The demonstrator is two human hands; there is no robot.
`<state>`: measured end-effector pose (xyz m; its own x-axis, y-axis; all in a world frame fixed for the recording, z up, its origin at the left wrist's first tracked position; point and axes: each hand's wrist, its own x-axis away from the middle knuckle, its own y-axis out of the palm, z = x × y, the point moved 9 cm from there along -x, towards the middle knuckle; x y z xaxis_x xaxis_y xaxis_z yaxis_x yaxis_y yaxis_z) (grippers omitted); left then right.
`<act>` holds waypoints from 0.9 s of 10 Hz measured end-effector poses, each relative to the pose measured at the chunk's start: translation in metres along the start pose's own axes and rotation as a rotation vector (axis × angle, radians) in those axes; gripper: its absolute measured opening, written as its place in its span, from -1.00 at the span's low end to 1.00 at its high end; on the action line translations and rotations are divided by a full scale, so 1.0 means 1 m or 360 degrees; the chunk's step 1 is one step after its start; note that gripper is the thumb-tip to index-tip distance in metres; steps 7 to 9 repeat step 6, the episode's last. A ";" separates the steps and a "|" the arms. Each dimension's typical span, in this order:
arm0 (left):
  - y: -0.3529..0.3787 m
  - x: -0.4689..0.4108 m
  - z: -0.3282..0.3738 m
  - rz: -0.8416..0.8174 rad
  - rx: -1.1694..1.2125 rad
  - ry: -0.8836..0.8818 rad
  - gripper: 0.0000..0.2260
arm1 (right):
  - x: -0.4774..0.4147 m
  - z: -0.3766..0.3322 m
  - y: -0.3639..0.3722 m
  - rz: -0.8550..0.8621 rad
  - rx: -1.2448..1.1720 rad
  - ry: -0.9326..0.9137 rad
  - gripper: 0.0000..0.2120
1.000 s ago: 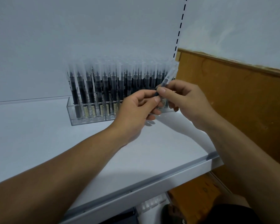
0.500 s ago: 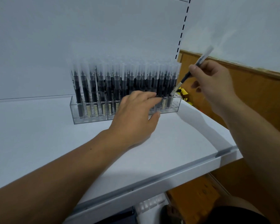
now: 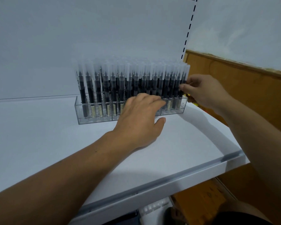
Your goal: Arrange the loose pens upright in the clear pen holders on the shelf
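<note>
**Last pen going in at the right end of the rack**

Head view: my right hand pinches one pen between thumb and fingertips at the far right end of the clear holder. The holder stands toward the back of the white shelf. The pen is upright, cap up, in line with the packed pens that fill the rest of the holder. I cannot tell whether its foot has reached the bottom, because my fingers and the neighbouring pens cover that part.

My left hand lies flat, fingers straight and close together with their tips against the holder's front wall. Its thumb is spread low, near the shelf, and it holds nothing. A wooden panel stands just beyond my right hand.

I judge this to be the seating step. Next I should press the pen straight down while my left hand braces the holder. Then I should ease the pinch off gently, so the crowded neighbours are not dragged askew.
</note>
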<state>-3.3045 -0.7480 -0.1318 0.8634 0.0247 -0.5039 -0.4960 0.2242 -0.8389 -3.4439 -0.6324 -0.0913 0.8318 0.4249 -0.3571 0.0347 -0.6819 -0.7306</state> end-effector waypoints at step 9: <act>-0.068 0.024 -0.003 0.0299 0.0386 0.0045 -0.72 | 0.033 0.017 -0.025 0.0293 -0.0547 0.0056 -0.80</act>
